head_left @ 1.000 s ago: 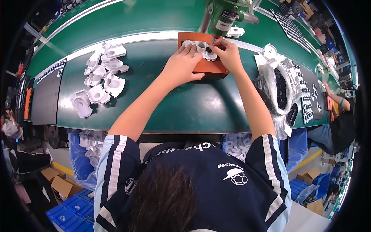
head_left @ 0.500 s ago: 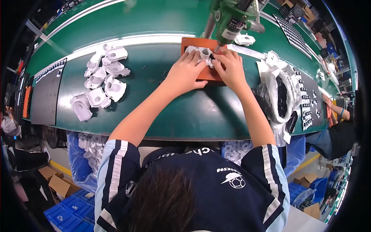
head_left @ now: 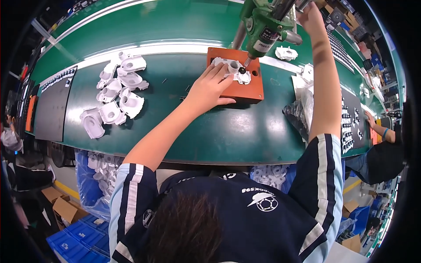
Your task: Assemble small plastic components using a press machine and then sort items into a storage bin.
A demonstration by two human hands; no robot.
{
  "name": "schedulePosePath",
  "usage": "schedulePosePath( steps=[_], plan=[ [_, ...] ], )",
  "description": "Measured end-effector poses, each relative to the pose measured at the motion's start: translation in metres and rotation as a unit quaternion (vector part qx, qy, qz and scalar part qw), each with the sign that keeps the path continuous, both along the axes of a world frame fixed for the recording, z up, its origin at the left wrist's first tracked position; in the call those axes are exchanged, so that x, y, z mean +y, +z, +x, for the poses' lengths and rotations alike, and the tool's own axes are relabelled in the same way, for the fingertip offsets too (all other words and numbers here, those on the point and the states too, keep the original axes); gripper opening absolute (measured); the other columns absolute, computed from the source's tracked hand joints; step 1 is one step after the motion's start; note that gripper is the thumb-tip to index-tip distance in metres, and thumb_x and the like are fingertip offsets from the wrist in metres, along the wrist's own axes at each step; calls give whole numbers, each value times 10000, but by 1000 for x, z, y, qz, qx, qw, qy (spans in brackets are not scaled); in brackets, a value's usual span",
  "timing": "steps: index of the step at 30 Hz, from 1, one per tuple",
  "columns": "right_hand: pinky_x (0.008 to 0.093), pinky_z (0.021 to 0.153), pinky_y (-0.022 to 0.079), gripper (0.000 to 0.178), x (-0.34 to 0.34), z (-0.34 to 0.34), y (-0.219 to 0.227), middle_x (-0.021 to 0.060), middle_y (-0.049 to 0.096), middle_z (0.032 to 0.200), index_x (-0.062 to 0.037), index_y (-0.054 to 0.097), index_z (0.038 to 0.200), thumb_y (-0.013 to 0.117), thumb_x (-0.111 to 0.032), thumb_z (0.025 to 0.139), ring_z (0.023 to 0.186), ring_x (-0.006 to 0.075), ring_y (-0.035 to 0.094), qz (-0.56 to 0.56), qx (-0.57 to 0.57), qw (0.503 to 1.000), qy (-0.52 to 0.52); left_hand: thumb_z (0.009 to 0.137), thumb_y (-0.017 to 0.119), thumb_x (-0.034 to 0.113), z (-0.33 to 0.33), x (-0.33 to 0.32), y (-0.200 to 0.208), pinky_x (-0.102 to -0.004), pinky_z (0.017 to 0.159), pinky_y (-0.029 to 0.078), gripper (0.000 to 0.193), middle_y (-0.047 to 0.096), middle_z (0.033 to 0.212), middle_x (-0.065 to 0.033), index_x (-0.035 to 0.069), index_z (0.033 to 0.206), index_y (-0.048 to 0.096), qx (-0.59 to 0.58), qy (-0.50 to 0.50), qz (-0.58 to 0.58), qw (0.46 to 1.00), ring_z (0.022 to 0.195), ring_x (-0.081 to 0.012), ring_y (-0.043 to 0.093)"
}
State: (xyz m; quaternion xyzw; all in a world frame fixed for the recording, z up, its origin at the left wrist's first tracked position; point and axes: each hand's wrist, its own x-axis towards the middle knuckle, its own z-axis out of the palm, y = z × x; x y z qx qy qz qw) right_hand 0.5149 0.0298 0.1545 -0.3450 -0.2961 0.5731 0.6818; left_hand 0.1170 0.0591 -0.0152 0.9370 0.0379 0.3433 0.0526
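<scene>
My left hand (head_left: 211, 87) lies over the left end of a white plastic housing (head_left: 242, 78), its fingers holding the part down and its thumb stretched out to the side. The housing sits in an orange fixture block (head_left: 243, 91). A small black piece (head_left: 242, 70) is on it beside the round collar. Just above hangs the pointed tip of a green bench press (head_left: 263, 37). At the top edge, my right hand (head_left: 310, 18) is raised with its fingers closed round the press lever; the picture's edge cuts off part of the grip.
Several white housings (head_left: 130, 101) lie loose on the green bench (head_left: 171, 131) at left. Another housing (head_left: 286, 53) lies behind the block. A plastic bag (head_left: 302, 109) is right of my forearm. Dark boards (head_left: 51, 105) hold rows of small black parts. A co-worker's arm (head_left: 381, 129) shows at far right.
My right hand has left the housing and risen up and right to the press lever. The fixture block and black piece are now uncovered. My left hand stays on the housing.
</scene>
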Motion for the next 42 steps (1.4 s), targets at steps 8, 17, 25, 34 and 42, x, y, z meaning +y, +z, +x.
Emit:
schedulePosePath(
  steps=[8,17,25,34,42],
  plan=[
    [369,754,419,299,-5,-88,69,80,446,889,-78,448,895,507,-338,758,776,226,468,38,-344,934,-90,657,733,435,0,1,7,-416,1002,377,577,498,1233,-186,77,1070,547,32,9,11,999,1145,-335,486],
    [335,624,419,255,-199,-254,47,24,366,434,-73,395,439,598,-127,584,429,219,418,122,-763,608,183,654,731,450,-2,-2,10,-404,979,398,601,512,1205,-177,65,1074,540,42,21,24,999,1129,-328,493],
    [386,853,339,468,-204,-220,39,-41,482,500,-100,514,488,585,-438,803,500,150,495,180,-564,789,164,709,690,441,12,12,33,-404,922,422,582,551,1139,-156,46,1105,530,157,73,-223,959,1091,-316,509],
    [323,733,436,601,-31,-115,71,83,596,895,-72,529,1138,427,-600,870,781,203,560,102,-304,932,-168,788,566,382,53,41,77,-392,813,472,461,576,1067,-144,104,1149,497,306,-3,-168,937,937,-291,589],
    [383,878,459,464,-83,46,-87,216,584,1111,3,580,1085,528,-387,840,1045,360,550,-355,-813,428,-174,789,638,301,33,114,86,-336,754,490,416,646,883,-169,107,1149,563,185,59,-216,957,815,-285,635]
  ],
)
